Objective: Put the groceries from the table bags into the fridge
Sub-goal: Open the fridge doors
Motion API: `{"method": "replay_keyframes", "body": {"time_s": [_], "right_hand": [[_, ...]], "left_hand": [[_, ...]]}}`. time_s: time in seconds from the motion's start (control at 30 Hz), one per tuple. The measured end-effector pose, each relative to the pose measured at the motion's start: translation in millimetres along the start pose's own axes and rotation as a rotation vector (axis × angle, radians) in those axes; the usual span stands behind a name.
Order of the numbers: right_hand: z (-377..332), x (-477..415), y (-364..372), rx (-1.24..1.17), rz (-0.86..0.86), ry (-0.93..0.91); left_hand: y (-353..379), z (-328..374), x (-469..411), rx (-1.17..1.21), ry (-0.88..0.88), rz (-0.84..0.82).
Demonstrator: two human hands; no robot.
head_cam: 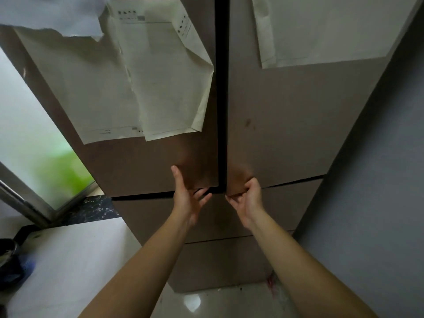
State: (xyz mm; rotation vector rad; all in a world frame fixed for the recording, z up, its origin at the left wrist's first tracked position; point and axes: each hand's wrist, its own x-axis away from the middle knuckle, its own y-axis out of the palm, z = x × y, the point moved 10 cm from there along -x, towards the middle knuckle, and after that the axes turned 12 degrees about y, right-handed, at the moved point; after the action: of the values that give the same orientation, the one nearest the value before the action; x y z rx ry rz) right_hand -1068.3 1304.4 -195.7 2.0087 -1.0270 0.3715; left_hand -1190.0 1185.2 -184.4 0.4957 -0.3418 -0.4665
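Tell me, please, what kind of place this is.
Probably a home kitchen. A tall brown fridge with two upper doors and drawers below fills the view, papers are stuck on its doors, and the floor is pale and glossy. Both hands reach under the door edges.

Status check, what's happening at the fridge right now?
Left hand open, right hand curled, both at bottom edges of closed fridge doors. No groceries visible. Nothing blocking.

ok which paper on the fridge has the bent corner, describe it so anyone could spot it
Start at the dark gap between the fridge's upper doors. On the left door, it is the sheet nearest the gap, overlapping its neighbour; only its right edge is creased and curls outward.
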Motion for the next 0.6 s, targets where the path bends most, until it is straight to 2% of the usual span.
{"method": "replay_keyframes", "body": {"time_s": [0.13, 0.27, 0.37, 0.5, 0.6], "right_hand": [[6, 23, -28, 0.07, 0.08, 0.0], [7, 44, -44, 0.097, 0.079, 0.042], [9, 67, -58, 0.099, 0.103, 0.015], [4, 105, -86, 0.157, 0.154, -0.076], [-2, 134, -113, 0.203, 0.183, -0.148]], "left_hand": [[3, 1, 8, 0.03, -0.039, 0.016], [14, -3, 25, 0.004, -0.166, 0.026], [37, -4, 44, -0.142, -0.212, -0.112], [92, 24, 72, -0.4, 0.012, -0.39], [132, 30, 105, -0.474, 0.108, -0.592]]}}
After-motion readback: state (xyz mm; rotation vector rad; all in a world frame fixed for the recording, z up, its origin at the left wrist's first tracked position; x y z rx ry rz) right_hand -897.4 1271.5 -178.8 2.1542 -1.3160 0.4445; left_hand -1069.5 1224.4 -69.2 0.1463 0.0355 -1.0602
